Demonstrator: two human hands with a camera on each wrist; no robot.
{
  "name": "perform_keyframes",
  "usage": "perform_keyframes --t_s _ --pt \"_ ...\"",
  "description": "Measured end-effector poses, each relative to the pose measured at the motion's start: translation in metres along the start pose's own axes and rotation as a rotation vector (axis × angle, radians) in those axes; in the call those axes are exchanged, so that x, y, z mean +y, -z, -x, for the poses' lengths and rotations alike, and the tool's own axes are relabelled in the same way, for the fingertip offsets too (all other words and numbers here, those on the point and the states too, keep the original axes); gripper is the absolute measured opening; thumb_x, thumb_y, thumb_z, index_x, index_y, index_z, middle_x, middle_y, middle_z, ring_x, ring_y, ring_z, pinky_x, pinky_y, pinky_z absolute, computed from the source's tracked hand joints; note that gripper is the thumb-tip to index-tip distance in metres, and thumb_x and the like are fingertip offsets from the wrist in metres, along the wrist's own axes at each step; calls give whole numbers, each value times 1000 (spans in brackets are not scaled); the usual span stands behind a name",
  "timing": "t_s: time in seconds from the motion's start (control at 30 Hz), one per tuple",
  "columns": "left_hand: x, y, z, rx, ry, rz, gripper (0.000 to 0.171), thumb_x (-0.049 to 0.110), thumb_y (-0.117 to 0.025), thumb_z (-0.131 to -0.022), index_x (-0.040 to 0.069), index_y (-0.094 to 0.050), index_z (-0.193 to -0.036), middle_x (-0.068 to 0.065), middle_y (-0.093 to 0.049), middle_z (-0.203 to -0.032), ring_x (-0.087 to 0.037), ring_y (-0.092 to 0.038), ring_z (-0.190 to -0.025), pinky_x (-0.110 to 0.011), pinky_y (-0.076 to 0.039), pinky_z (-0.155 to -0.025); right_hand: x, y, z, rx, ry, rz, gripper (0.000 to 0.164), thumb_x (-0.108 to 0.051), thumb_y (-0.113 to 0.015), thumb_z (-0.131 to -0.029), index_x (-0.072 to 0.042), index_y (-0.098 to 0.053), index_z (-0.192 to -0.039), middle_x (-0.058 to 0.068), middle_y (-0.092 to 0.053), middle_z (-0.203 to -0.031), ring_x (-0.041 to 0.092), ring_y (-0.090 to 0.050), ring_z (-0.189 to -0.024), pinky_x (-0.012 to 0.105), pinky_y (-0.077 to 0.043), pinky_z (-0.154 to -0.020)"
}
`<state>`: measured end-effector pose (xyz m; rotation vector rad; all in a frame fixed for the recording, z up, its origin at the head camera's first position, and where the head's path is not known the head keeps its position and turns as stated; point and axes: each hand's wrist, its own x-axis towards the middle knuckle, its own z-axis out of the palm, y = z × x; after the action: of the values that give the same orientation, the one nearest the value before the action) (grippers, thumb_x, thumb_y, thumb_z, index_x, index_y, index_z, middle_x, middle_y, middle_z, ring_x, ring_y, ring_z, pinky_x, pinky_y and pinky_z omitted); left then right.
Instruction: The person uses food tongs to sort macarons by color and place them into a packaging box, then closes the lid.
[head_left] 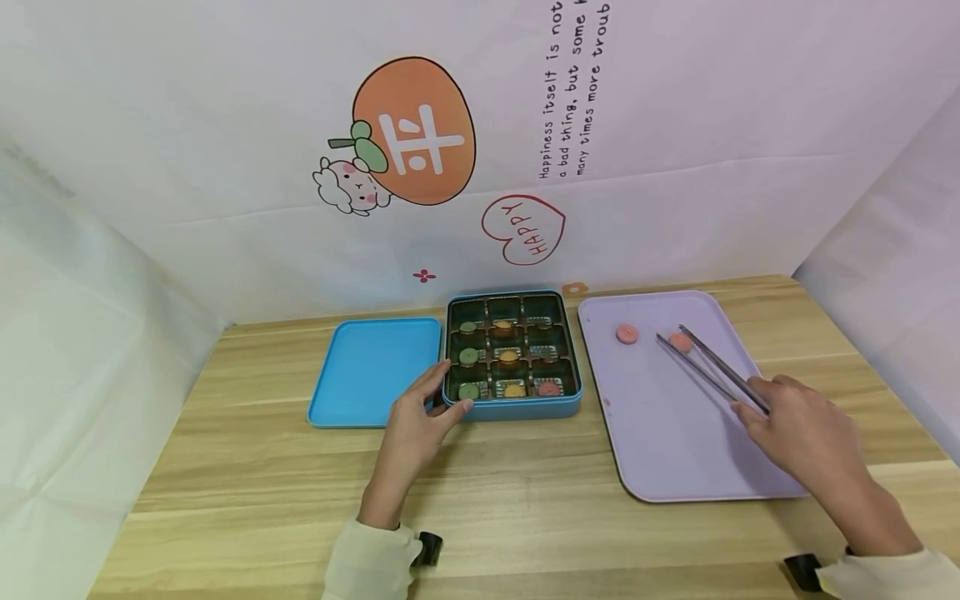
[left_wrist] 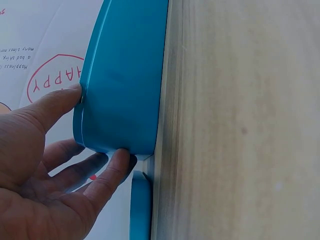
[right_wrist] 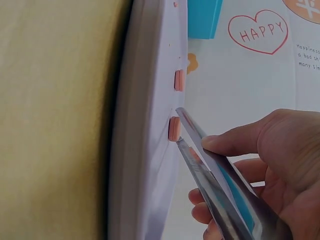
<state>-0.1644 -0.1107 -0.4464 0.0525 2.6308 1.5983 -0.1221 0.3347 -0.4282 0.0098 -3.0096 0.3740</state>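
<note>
My left hand (head_left: 420, 421) holds the front left corner of a blue tin box (head_left: 517, 410), thumb on the front rim and fingers against the left side. Inside is a dark divided insert: green discs (head_left: 468, 356) fill the left column, orange-yellow discs (head_left: 508, 357) the middle one, and one pink disc (head_left: 549, 388) sits front right. In my right hand (head_left: 806, 429) are metal tongs (head_left: 723, 371), their tips parted around a small pink cookie-like disc (right_wrist: 174, 129) on the lilac tray (head_left: 675, 442). Another pink disc (head_left: 627, 334) lies to its left. Whether the tips touch the nearer disc, I cannot tell.
A blue lid (head_left: 378, 371) lies flat on the wooden table (head_left: 480, 508), left of the box. Behind the table hangs a printed white cloth (head_left: 262, 125), close to the backs of box and tray. More white cloth (head_left: 67, 375) bounds the left side.
</note>
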Motion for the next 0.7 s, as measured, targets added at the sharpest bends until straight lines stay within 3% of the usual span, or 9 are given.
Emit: perform_keyframes --t_s 0.2,0.37,0.7 --pt "1 0 0 1 2 1 73 21 -80 -96 15 -46 -160 -12 -36 -169 -35 -40 -154 -43 -59 -105 1 -1 0 -30 -17 0 32 -18 -73 -94 6 -70 -114 34 -67 -102 49 -64 -73 60 -47 -49" --pt "1 0 1 4 -2 -2 72 20 -80 -96 15 -46 -160 -13 -36 -169 -36 -40 -153 -43 -60 -105 0 -3 0 -19 7 6 27 -16 -73 -93 6 -72 -108 28 -66 -93 43 -62 -67 56 -46 -47" --pt "1 0 1 4 3 -5 72 21 -80 -96 17 -46 -160 -13 -36 -169 -35 -43 -152 -42 -60 -104 -7 -2 1 19 33 16 29 -16 -75 -91 6 -73 -110 30 -67 -96 43 -63 -67 56 -47 -48"
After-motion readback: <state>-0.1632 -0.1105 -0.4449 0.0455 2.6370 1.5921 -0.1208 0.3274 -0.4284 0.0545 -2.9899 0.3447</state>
